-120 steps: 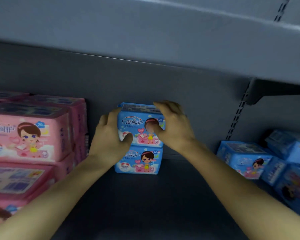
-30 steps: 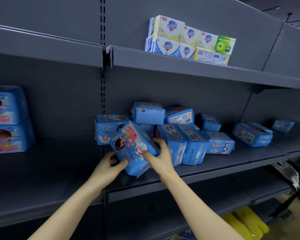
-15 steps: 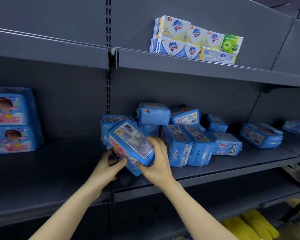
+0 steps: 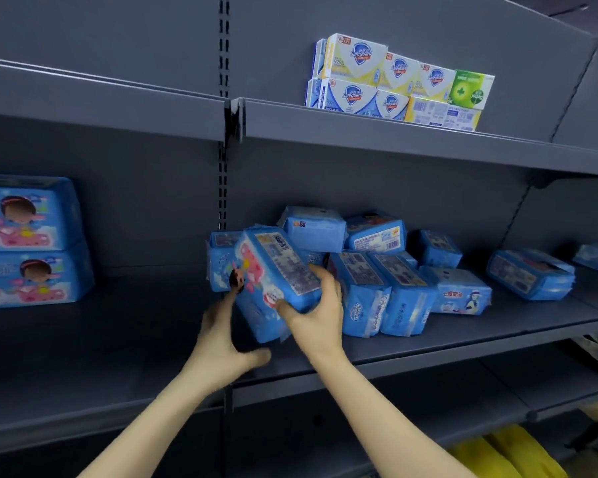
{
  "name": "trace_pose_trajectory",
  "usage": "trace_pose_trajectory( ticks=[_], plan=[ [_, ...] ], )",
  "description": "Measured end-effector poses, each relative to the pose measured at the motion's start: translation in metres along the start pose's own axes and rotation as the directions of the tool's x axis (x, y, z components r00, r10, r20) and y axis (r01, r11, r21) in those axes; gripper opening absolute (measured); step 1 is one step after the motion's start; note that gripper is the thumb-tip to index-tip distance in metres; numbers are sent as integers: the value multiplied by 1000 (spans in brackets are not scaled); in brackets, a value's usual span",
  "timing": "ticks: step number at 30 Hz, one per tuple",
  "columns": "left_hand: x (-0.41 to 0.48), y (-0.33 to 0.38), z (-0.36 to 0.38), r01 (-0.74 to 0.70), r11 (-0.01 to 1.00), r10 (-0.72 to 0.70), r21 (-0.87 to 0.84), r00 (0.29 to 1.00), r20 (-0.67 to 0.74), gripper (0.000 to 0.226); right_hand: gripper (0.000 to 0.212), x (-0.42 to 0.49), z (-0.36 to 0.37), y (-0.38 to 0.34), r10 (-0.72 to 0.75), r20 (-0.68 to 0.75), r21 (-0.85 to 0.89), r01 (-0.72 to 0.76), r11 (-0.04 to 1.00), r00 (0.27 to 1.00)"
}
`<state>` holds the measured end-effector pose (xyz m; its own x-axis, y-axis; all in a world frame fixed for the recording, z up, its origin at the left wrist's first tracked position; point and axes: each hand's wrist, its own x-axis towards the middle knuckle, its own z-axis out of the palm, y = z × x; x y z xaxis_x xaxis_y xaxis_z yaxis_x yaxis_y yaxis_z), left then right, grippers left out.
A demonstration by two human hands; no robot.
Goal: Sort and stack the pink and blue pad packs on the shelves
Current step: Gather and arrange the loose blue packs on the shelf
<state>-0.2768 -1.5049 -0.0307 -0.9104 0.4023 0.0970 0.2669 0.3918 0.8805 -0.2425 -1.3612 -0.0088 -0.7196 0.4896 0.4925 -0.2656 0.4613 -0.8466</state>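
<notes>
The pack [image 4: 277, 270] in the right hand [image 4: 316, 315] wears soft, glossy plastic film, creased at its ends. The shelf [image 4: 428, 343] under that hand is smooth, matt grey painted metal. The boxes [image 4: 394, 84] high above the hand look like smooth printed card, faintly shiny.

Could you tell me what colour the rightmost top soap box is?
The soap box is green; head view.
</notes>
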Motion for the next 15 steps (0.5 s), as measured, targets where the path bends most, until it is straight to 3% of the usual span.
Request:
trace_pose_trajectory(
  ticks=[3, 7, 12, 14, 15],
  plan=[
    [0, -4, 4, -169, 921, 199, 350, 979, -51, 127, 48, 3, 5, -17, 316, 70, 306, -322, 896, 946],
    [15, -20, -7, -374, 718, 567, 588, 803, -182, 119, 41, 10, -5, -35, 491, 225, 423, -538, 729, 842],
    [28, -12, -23, -458, 570, 736, 682, 654, -175, 107, 37, 16, -10, -45, 665, 420, 408, -783, 469, 617],
    [34, -10, -30, -500, 574, 748, 649, 643, -166, 94, 35, 19, -12, -44, 667, 446, 381, -801, 462, 597],
    [34, -6, -32, -502, 627, 719, 595, 668, -194, 86, 30, 20, -13, -44, 656, 454, 367, -797, 479, 603]
  ],
)
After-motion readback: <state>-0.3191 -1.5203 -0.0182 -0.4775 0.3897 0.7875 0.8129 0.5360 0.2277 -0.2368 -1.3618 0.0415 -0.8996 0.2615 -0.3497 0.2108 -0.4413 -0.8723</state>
